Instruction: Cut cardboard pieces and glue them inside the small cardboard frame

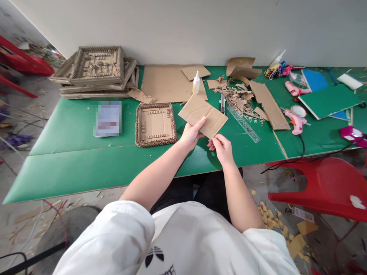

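Note:
My left hand [192, 134] grips a flat piece of cardboard [204, 114] along its lower left edge, thumb on top. The piece is tilted above the table, and faint creases cross its face. At its bottom corner my right hand [221, 148] has thumb and forefinger pinched together, close to or on the cardboard's edge. To the left of my hands lies a shallow cardboard tray [156, 125] with a ribbed rim and short ribbed strips inside. Behind the held piece stands a white glue bottle [196, 84], and a utility knife [222, 104] lies just right of it.
Stacked cardboard trays [97, 68] stand at the back left. A clear ruler [243, 124], cardboard scraps [241, 98] and a long cardboard strip [269, 105] lie to the right. Farther right are pink glue guns [297, 120] and a green board [329, 100]. A red stool [329, 179] stands below.

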Demonstrator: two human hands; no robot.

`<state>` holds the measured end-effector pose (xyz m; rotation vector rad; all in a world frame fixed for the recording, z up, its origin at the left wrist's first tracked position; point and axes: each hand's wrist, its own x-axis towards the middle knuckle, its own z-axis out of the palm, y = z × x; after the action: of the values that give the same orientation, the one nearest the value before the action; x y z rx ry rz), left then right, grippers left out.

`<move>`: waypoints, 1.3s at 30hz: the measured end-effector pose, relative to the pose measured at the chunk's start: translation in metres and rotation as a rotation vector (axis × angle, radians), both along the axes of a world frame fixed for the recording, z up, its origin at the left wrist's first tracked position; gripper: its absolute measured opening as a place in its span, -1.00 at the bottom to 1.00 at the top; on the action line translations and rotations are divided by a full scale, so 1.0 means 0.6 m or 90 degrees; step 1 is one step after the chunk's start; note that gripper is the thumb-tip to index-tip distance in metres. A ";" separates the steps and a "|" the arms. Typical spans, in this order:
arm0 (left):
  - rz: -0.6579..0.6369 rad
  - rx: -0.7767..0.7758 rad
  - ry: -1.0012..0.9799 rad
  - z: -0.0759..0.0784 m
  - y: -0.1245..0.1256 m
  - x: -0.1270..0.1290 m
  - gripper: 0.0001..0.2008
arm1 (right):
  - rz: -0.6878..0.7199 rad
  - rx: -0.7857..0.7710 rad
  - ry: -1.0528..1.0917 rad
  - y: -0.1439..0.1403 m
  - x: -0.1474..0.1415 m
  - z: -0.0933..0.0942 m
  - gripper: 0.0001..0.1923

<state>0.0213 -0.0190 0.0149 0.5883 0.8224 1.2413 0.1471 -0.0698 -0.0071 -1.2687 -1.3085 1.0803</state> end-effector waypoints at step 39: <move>-0.235 0.209 0.332 -0.021 -0.007 0.007 -0.76 | -0.169 -0.018 -0.090 0.006 0.004 0.007 -0.84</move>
<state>0.0255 -0.0231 0.0022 1.3069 0.8886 0.8921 0.1494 -0.0665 -0.0029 -1.5150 -1.1897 0.8371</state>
